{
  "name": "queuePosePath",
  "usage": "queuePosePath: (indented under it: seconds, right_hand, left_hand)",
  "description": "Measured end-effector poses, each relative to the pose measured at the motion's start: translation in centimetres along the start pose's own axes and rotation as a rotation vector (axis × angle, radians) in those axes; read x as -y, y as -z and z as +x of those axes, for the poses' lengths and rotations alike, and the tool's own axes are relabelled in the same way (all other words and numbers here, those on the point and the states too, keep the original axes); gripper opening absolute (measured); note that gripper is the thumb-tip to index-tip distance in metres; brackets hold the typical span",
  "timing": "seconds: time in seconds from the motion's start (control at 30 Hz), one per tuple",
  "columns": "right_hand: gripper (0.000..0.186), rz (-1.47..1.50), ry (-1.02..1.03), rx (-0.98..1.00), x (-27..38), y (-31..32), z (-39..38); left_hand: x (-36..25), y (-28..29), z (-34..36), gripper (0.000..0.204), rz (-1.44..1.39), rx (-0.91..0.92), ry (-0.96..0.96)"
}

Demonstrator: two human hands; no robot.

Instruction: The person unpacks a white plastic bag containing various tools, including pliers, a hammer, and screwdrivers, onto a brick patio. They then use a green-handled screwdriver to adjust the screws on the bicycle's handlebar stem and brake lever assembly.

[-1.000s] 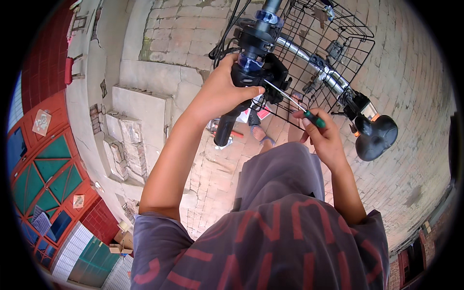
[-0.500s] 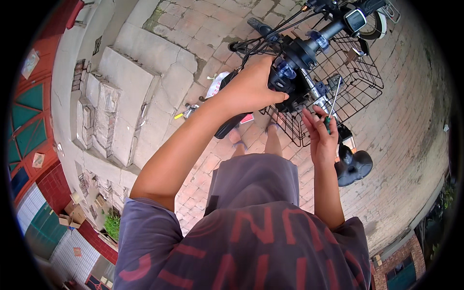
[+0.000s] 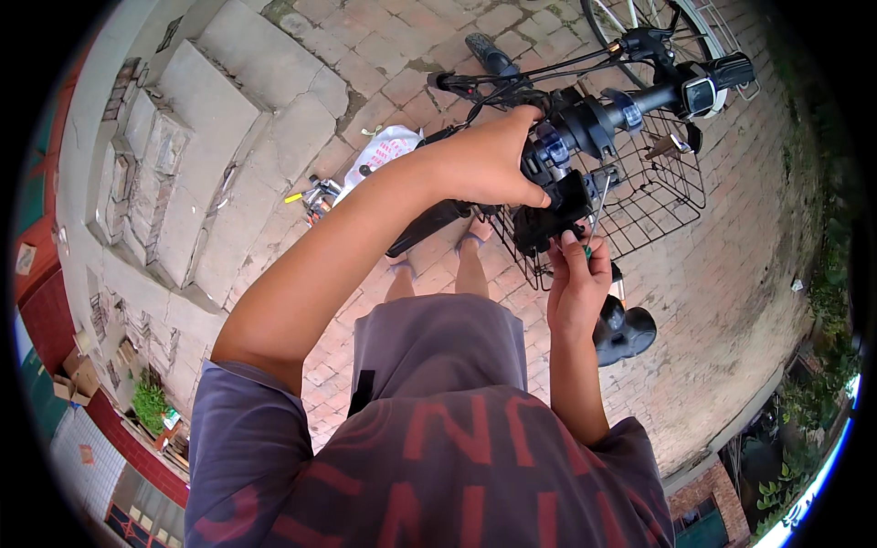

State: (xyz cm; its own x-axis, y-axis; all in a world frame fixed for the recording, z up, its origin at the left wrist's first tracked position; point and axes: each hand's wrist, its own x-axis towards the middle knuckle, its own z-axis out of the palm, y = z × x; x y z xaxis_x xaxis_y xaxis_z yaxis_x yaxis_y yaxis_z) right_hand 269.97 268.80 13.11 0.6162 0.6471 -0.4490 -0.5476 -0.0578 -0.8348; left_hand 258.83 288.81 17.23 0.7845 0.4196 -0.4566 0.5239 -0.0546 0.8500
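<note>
My left hand is closed around a black part at the near end of the bike's handlebar. Its thumb presses on that part, while the other fingers are mostly hidden behind it. My right hand is just below, pinching a screwdriver with a green handle and a thin metal shaft pointing up and away. The right fingertips are at the lower edge of the black part; whether they touch it I cannot tell. Clear bluish rings sit along the bar beside my left hand.
A black wire basket lies beyond my right hand, with a black saddle nearer me. Tools and a white plastic bag rest on the brick paving to the left, near the concrete steps. A wheel stands at the far right.
My right hand has moved in to the black part, bringing the screwdriver with it. My left hand keeps its hold. The whole view has shifted a little.
</note>
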Motion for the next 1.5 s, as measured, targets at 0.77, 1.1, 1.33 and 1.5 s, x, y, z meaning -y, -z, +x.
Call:
queuePosePath:
  seconds: [0.77, 1.1, 1.33, 1.5]
  right_hand:
    - [0.017, -0.117, -0.219, 0.328, 9.3, -0.5, -1.5]
    - [0.015, -1.178, 0.251, 0.390, 16.3, -3.3, -4.0]
    - [0.013, -1.739, 0.627, 0.551, 16.4, -7.7, -3.5]
    - [0.016, -1.903, 0.763, 0.572, 15.5, -9.7, -3.3]
  left_hand:
    - [0.4, -12.6, -2.2, 0.033, -1.717, -0.345, -0.158]
    - [1.0, -13.2, -1.6, 0.023, -1.963, -0.320, -0.194]
    - [1.4, -13.7, -1.3, 0.028, -1.960, -0.306, -0.190]
    - [1.0, -13.2, -1.9, 0.027, -2.087, -0.236, -0.241]
